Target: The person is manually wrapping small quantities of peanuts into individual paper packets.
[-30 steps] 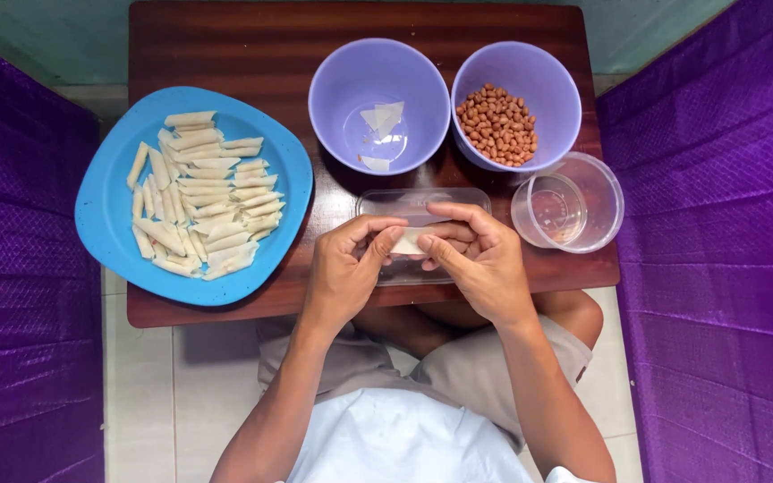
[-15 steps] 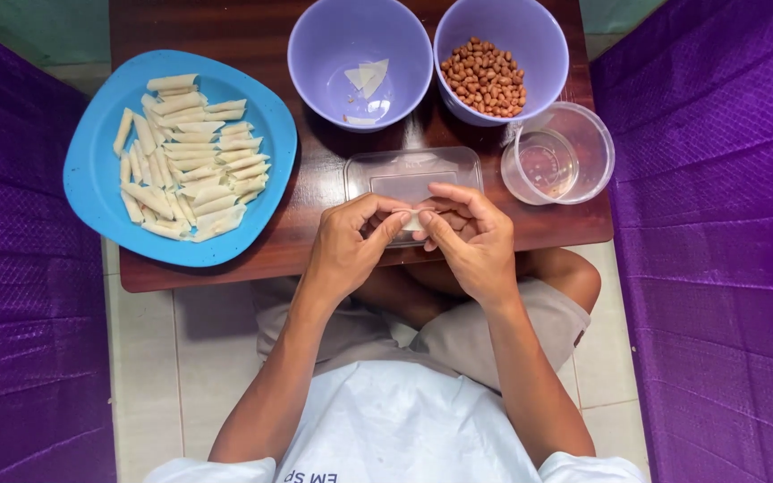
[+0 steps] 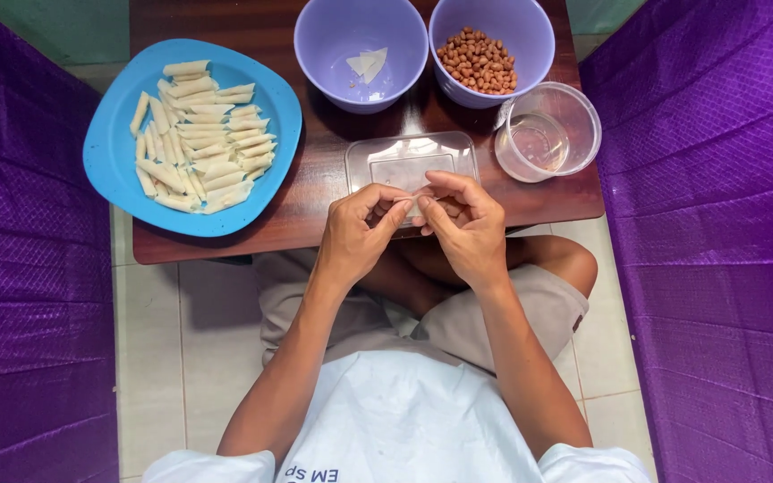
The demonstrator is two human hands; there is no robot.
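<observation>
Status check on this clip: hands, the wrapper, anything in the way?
Left hand and right hand together, pinching a small pale wrapper between fingertips. Held over the clear tray at the table edge. Nothing obstructing.

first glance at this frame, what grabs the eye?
The blue plate at the table's left, piled with pale rolled pastry pieces. Next, the left hand and right hand meet at the table's near edge, pinching a small pale wrapper. Behind them stand two purple bowls, the right-hand one holding peanuts.
</observation>
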